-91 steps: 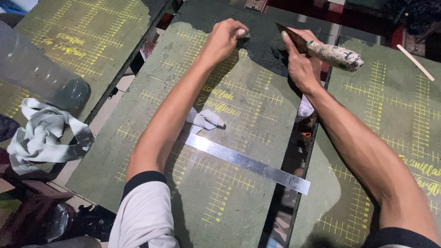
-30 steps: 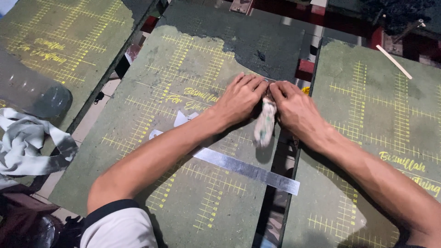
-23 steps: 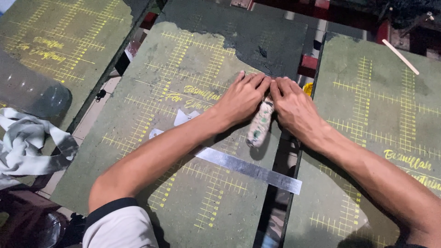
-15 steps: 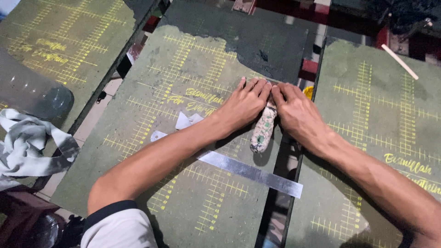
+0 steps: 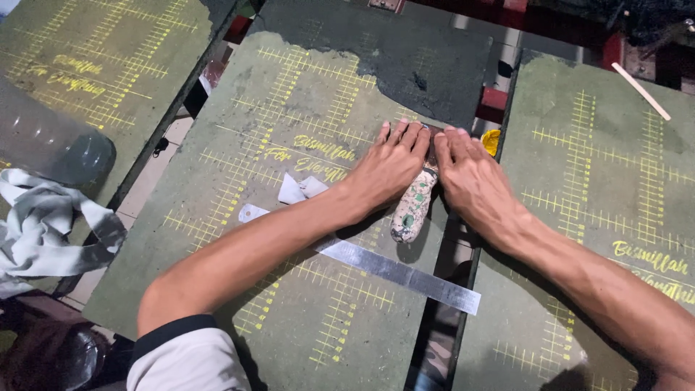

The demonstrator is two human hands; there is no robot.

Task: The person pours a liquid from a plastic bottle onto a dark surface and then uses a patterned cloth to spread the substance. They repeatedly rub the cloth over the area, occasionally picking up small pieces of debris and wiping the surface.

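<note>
Paint-spattered tool handle (image 5: 413, 206) lies on the middle green printing board (image 5: 289, 239), near that board's right edge, its far end tucked between my two hands; blade end hidden under my fingers, so what it touches I cannot tell. Left hand (image 5: 391, 163) is pressed flat on the board, fingers spread and pointing away from me, thumb side against the handle. Right hand (image 5: 470, 174) is flat too, fingers straight, lying partly over the gap between the middle board and the right board (image 5: 601, 239). The two hands sit side by side, index fingers almost touching — neither is wrapped around anything.

Just past my fingertips the yellow grid ends and a dark bare patch (image 5: 405, 58) of the board begins. A small yellow object (image 5: 491, 142) sits in the gap right beside my right fingers.

Nearer to me: a steel ruler (image 5: 398, 271) lies slantwise across the board and out over the gap, passing under my left forearm. Torn pale scraps (image 5: 300, 190) lie just left of my left wrist.

Further out — a grey rag (image 5: 43, 224) bunched at the left, over the edge of the left board (image 5: 79, 65); a thin pale stick (image 5: 641, 90) on the far right board.
</note>
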